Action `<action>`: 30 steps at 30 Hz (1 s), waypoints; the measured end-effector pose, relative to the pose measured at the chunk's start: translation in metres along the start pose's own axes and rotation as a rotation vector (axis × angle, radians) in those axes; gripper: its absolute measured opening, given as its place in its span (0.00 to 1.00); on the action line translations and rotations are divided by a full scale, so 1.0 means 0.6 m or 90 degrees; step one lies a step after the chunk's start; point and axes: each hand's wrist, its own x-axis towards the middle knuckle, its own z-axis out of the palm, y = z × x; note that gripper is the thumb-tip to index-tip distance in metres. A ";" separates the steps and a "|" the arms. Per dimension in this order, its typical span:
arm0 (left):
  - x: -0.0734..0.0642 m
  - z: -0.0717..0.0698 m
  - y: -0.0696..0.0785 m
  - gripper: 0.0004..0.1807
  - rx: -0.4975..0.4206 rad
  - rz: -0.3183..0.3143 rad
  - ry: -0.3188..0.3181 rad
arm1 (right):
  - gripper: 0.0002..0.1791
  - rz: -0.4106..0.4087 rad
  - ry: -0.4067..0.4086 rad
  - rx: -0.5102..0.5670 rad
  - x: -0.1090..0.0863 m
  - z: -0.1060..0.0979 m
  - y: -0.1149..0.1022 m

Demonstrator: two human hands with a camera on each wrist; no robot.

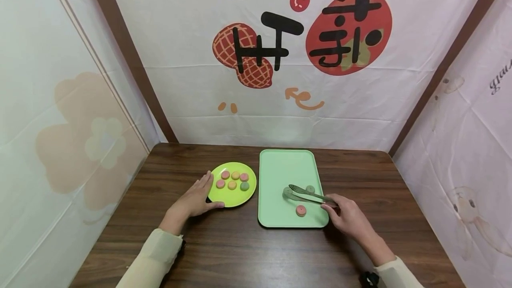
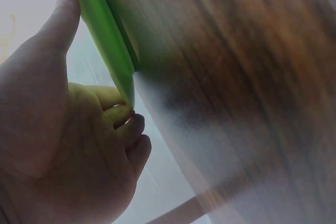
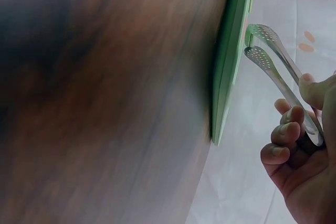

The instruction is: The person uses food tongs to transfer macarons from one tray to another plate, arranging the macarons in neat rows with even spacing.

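My right hand (image 1: 350, 217) holds metal tongs (image 3: 283, 77) with perforated tips, thumb on one arm and curled fingers at the other. The tongs reach over the light green tray (image 1: 284, 168), their tips around a green macaron (image 1: 287, 191). A second green macaron (image 1: 310, 188) lies just beyond the tongs, and a pink macaron (image 1: 301, 210) nearer the tray's front. My left hand (image 1: 196, 198) rests at the yellow-green plate (image 1: 232, 201), fingers along its left rim and thumb at its near rim. On the plate sit several macarons (image 1: 232, 185), pink, yellow and green, in two rows.
Plate and tray stand side by side on a dark wood table (image 1: 240, 252), a narrow gap between them. Behind the table's far edge hangs a white printed cloth (image 1: 192, 83), with more cloth at both sides.
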 end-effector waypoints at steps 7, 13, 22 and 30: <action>-0.001 -0.001 -0.001 0.66 0.002 -0.001 -0.003 | 0.15 0.003 -0.005 -0.001 0.011 0.011 -0.009; -0.001 -0.002 0.001 0.65 -0.001 0.000 -0.004 | 0.13 -0.025 -0.004 0.006 0.023 0.024 -0.016; 0.000 -0.002 0.001 0.65 0.005 0.001 -0.011 | 0.15 -0.049 -0.009 0.024 0.046 0.038 -0.035; 0.001 -0.002 0.001 0.65 0.002 0.001 -0.007 | 0.07 -0.089 -0.013 0.020 0.063 0.052 -0.050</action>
